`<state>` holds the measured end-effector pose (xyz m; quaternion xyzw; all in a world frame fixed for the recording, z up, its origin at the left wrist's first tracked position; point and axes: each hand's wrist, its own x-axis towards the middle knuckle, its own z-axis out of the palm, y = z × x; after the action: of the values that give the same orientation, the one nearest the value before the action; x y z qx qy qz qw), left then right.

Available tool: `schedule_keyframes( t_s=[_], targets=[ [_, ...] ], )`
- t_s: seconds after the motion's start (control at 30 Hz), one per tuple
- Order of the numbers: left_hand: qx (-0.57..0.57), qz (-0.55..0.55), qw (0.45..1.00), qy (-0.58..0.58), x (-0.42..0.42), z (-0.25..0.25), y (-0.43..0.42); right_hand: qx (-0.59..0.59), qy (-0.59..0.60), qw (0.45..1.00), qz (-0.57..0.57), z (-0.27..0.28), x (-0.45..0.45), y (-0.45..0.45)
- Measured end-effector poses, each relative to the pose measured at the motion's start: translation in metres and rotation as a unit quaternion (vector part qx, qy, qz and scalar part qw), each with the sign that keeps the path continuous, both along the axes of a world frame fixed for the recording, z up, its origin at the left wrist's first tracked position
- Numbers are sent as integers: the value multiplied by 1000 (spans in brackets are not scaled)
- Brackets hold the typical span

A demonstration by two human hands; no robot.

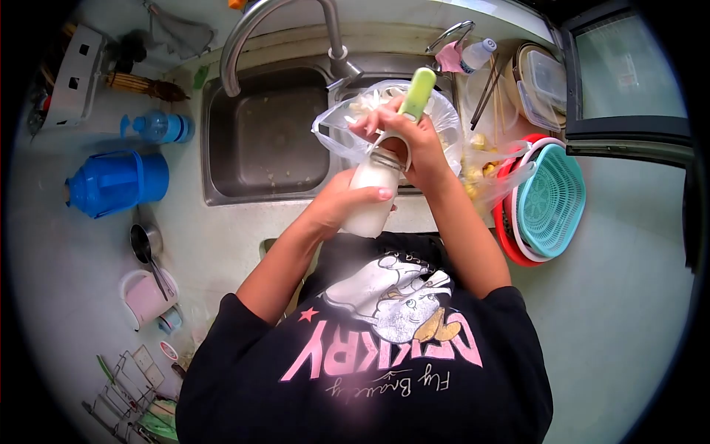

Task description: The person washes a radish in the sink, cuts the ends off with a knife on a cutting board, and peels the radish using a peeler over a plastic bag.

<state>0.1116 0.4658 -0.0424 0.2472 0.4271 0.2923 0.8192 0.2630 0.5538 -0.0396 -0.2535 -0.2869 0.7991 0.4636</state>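
My left hand (342, 200) is wrapped round a white jar (371, 194), tilted over the counter's front edge. At the jar's neck, my right hand (416, 140) has its fingers closed round a peeler-like tool with a light green handle (418, 95) pointing up and a white lower part. Whether that tool touches the jar's mouth is hard to tell. Behind both hands, a clear plastic bag (336, 124) with white pieces in it lies over the right sink basin.
A steel basin (274, 140) and faucet (333, 37) lie ahead. At right are a turquoise basket (551, 200), a bag of yellowish pieces (481, 174) and chopsticks (485, 96). At left stand a blue thermos (122, 181), a blue bottle (159, 126) and a small pot (146, 240).
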Motion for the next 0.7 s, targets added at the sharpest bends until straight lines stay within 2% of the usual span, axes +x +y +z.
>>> schedule_keyframes(
  t_s=[0.07, 0.27, 0.4, 0.5, 0.53, 0.57, 0.63, 0.7],
  targets=[
    [12, -6, 1000, 27, 1, 1, 1, 12, -16, 999, 42, -3, 2, 1],
    [142, 18, 985, 93, 3, 11, -1, -75, 21, 996, 38, 1, -2, 2],
    [194, 41, 974, 110, 2, 8, 0, -113, 92, 989, 13, -6, -7, 1],
    [220, 50, 967, 115, -1, 5, -3, -217, 119, 967, -55, -15, -14, 0],
    [245, 50, 961, 122, -2, 5, -4, -293, 95, 947, -88, -44, -14, 4],
    [270, 48, 953, 128, -2, 7, -6, -284, 87, 951, -87, -94, -6, 4],
    [261, 77, 957, 101, 1, 10, -5, -281, -13, 954, -108, -108, 3, 6],
    [262, 78, 955, 115, -4, 7, -7, -203, -78, 965, -146, -116, 10, 11]
  ],
)
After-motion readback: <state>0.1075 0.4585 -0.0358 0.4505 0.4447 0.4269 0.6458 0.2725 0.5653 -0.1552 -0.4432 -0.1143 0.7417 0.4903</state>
